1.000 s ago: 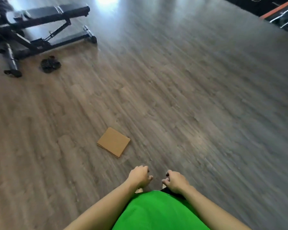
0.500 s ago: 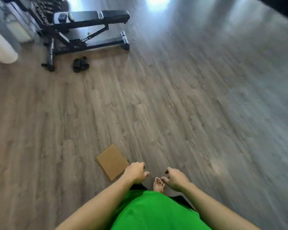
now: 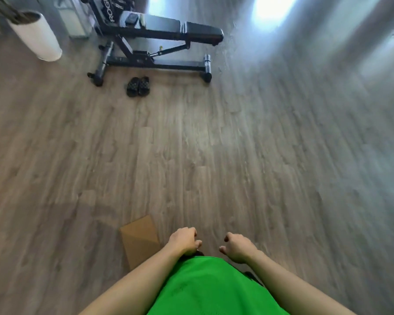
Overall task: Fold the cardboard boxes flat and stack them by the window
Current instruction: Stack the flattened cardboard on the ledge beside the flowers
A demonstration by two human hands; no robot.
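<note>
Looking down, you see the flat cardboard (image 3: 139,238) lying on the wooden floor (image 3: 214,167), just to the left of your left hand (image 3: 184,241). It lies flat, with one corner pointing away from you, and its near edge is hidden behind your left forearm. A shadow falls across its lower part. Neither hand touches the cardboard; the left one is just beside it and above it, the right hand (image 3: 237,246) is further away, on the other side of your body.

Both hands are held in front of your waist, close to each other but apart, with a gap of floor between them. The fingers of your left hand are curled inward into a loose fist and hold nothing. The fingers of your right hand are curled in the same way, the thumb pointing toward the left hand, and it also holds nothing. Both forearms are bare and come up from the bottom corners toward the middle. Between them you see your green shirt (image 3: 214,289).

Far ahead of you, a black weight bench (image 3: 159,32) stands on the floor. A pair of dark slippers (image 3: 138,86) lies just in front of its frame. To the left of the bench a white plant pot (image 3: 35,35) stands, and it looks tilted in this wide view. Bright light reflects on the floor at the top right.
</note>
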